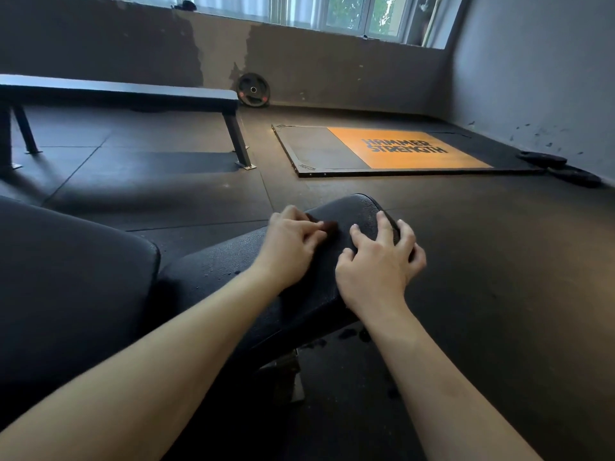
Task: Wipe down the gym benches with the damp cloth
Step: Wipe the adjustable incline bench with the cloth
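Observation:
A black padded bench seat (229, 271) runs from the lower left toward the centre, with its rounded end near my hands. My left hand (293, 242) lies on top of the pad, fingers closed on a small dark brownish cloth (330, 225) that mostly hides under the fingers. My right hand (379, 261) rests at the pad's right edge, fingers spread and curled over the end, holding nothing. A second, wider black pad (66, 281) of the same bench fills the left foreground. Farther off at the upper left stands a long flat bench (133, 91).
An orange and black lifting platform (399, 148) lies on the rubber floor ahead. A weight plate (253, 90) leans on the far wall. Two plates (545, 159) lie by the right wall. The bench's metal foot (286, 377) shows under the seat.

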`<action>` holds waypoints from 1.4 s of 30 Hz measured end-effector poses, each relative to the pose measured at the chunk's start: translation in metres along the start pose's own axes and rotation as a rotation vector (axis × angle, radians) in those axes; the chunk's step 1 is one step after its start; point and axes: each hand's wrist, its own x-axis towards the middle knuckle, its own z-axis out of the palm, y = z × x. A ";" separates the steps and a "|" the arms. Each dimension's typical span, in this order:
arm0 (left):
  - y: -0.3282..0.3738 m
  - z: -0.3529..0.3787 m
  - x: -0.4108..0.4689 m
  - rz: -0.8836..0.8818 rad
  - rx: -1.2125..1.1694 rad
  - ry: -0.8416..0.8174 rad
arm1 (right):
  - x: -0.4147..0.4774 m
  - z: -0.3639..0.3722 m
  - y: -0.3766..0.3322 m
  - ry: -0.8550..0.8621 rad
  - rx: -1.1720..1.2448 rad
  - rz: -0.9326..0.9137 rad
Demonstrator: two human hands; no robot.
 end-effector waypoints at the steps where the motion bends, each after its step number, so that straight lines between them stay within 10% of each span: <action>1: 0.008 0.003 -0.008 0.065 0.011 0.000 | 0.000 -0.001 0.001 -0.006 0.018 -0.003; 13: -0.039 -0.012 0.015 -0.260 0.012 0.117 | -0.002 0.000 0.001 0.038 0.078 0.011; 21: 0.017 0.004 -0.057 0.105 -0.031 0.077 | 0.002 -0.002 0.008 0.025 0.212 0.031; 33: -0.001 -0.009 -0.036 -0.138 -0.034 0.131 | -0.004 -0.011 0.014 0.003 0.211 -0.019; 42: 0.024 -0.007 -0.105 0.076 0.013 0.125 | -0.012 -0.016 0.015 -0.021 0.147 -0.080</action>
